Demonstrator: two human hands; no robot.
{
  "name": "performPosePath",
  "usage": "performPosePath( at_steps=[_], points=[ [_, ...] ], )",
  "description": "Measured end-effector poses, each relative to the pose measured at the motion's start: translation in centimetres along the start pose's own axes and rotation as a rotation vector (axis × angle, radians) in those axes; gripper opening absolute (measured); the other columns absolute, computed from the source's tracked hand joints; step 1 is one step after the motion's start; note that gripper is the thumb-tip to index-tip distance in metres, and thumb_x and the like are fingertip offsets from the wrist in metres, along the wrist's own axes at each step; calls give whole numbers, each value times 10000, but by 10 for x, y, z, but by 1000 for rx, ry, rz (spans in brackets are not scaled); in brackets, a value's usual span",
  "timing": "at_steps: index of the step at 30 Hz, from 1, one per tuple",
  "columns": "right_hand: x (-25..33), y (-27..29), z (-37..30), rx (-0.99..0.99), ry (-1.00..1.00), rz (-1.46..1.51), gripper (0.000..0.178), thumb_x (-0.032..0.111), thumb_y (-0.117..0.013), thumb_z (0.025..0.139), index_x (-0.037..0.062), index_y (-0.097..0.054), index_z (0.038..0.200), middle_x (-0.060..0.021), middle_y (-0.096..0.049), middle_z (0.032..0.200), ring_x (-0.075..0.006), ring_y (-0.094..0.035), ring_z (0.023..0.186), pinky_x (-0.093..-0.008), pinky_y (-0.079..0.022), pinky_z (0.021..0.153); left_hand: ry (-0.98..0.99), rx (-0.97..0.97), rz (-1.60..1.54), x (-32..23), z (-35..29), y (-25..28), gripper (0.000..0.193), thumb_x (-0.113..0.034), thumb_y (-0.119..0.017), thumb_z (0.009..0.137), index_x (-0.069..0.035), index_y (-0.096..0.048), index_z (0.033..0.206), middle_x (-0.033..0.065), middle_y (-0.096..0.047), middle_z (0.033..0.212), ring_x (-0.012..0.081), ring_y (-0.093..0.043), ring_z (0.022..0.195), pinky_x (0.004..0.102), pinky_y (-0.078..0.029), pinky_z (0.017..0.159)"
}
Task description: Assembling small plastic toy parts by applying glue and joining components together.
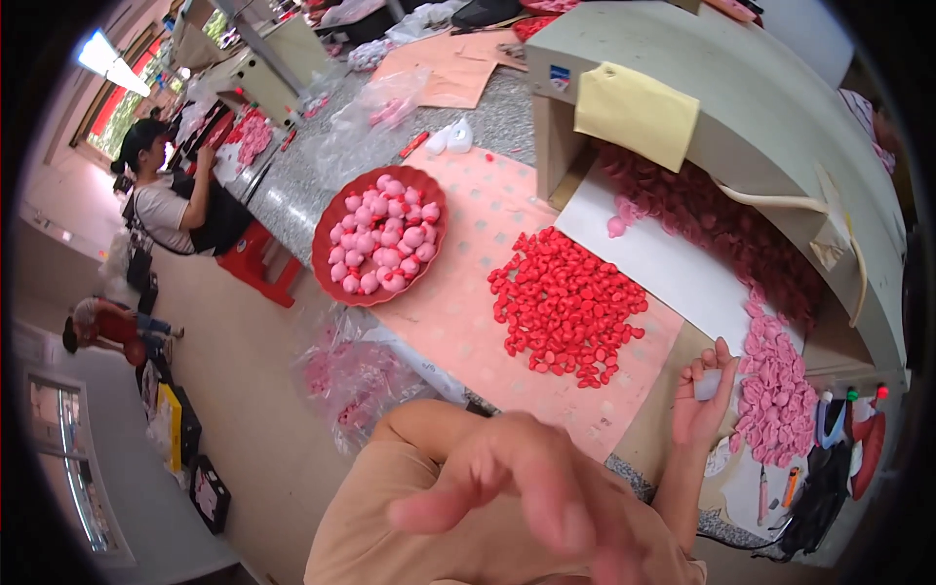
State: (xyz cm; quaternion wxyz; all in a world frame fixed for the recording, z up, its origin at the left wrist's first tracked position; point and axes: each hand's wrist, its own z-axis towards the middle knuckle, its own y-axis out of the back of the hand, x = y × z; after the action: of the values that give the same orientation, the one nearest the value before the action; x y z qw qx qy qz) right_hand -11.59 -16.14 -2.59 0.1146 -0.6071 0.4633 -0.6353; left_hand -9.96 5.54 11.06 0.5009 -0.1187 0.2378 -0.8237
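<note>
My left hand [522, 468] is raised close to the view, large and partly blurred. Its fingers are apart and bent, with nothing visible in them. Over the right edge of the table rests my right hand [694, 405], palm up, fingers loosely curled. A small white piece [708, 384] lies against its fingers; whether it is held or wrapped on cannot be told. Beside that hand sits a heap of pink ruffled pieces [777, 400]. To its left, a pile of small red pieces [568, 307] covers part of a pink patterned sheet [419, 317].
A red scalloped bowl [324, 255] holds pink balls with red bits. A grey machine housing [712, 78] arches over the right side, more pink pieces beneath. Cutters [792, 483] and black cloth [817, 502] lie at lower right. A co-worker [175, 195] sits at far left.
</note>
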Motion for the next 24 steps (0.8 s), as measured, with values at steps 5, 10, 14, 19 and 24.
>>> performPosePath(
  at_steps=[5,10,14,19,24],
  points=[
    [1,11,3,18,-9,-6,352,319,-451,968,27,-537,1145,-24,-563,892,-90,-483,692,-255,-443,685,-10,-651,100,49,21,-48,612,-462,-473,919,105,-503,1151,292,-616,894,371,-630,858,449,-488,872],
    [11,11,1,-24,27,96,356,343,-445,964,40,-544,1125,-38,-611,879,-113,-554,730,-285,-460,731,329,27,93,60,6,31,680,-493,-517,883,100,-476,1213,274,-575,1096,385,-547,1088,473,-390,988],
    [16,18,6,4,15,134,401,393,-410,970,37,-563,1075,-36,-599,856,-138,-559,726,-293,-482,738,769,368,1001,59,13,110,279,-170,-649,838,-12,-646,1068,129,-603,1154,310,-550,1101,399,-457,906],
    [30,8,0,-111,112,227,440,459,-383,963,62,-556,1043,-36,-604,823,-122,-512,598,-289,-455,624,722,137,2026,46,26,250,220,-83,-627,822,-37,-635,1037,123,-638,1007,229,-603,944,318,-491,780],
    [27,14,-1,-103,95,243,467,474,-375,961,41,-531,1039,-67,-600,833,-123,-500,567,-296,-427,570,735,38,2153,72,33,301,288,-179,-707,761,-58,-637,1012,141,-623,970,282,-589,909,364,-484,776]
  ],
)
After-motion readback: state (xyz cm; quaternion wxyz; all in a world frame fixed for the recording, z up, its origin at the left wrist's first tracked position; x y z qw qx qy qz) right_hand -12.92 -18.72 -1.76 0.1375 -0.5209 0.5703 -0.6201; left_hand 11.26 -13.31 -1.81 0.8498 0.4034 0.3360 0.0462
